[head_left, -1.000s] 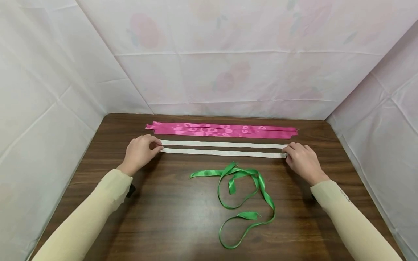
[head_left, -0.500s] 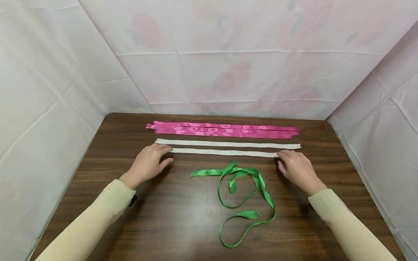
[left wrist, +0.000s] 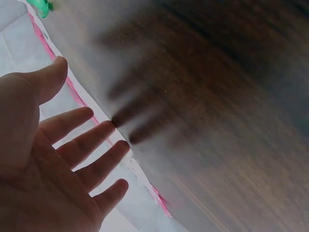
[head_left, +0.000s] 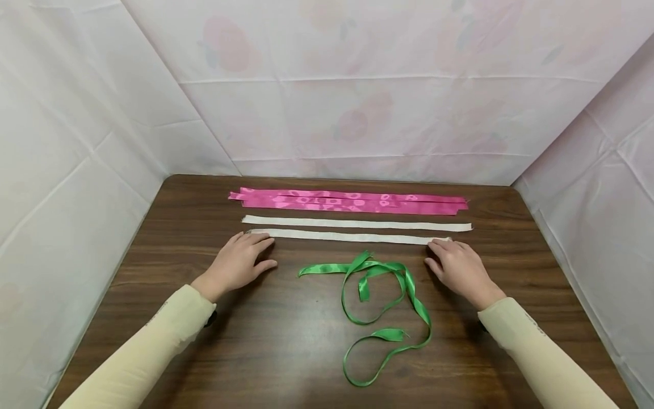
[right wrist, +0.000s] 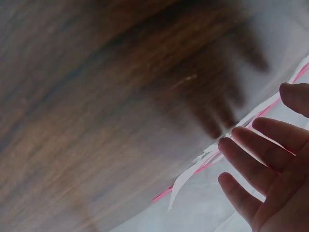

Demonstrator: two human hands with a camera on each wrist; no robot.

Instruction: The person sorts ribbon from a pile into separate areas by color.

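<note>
Two white ribbons lie flat and side by side across the table, a far one (head_left: 357, 224) and a near one (head_left: 347, 236). My left hand (head_left: 239, 263) is at the near ribbon's left end, fingers straight and thumb apart. At the right end is my right hand (head_left: 462, 271), its fingers extended too. In the left wrist view, fingertips (left wrist: 123, 146) meet or hover just over the ribbon's edge. Fingertips (right wrist: 226, 145) of the right hand are similarly close in the right wrist view; contact is unclear. Neither hand grips anything.
Pink satin ribbons (head_left: 352, 203) lie in overlapping rows behind the white ones. A loosely curled green ribbon (head_left: 422, 313) lies nearer on the brown wooden table (head_left: 276, 341). Pale cloth walls (head_left: 317, 130) enclose the table's back and sides.
Both hands have let go of the near white ribbon's ends, and their fingers have straightened. They have shifted inward and slightly nearer to me. Both white ribbons' ends now show.
</note>
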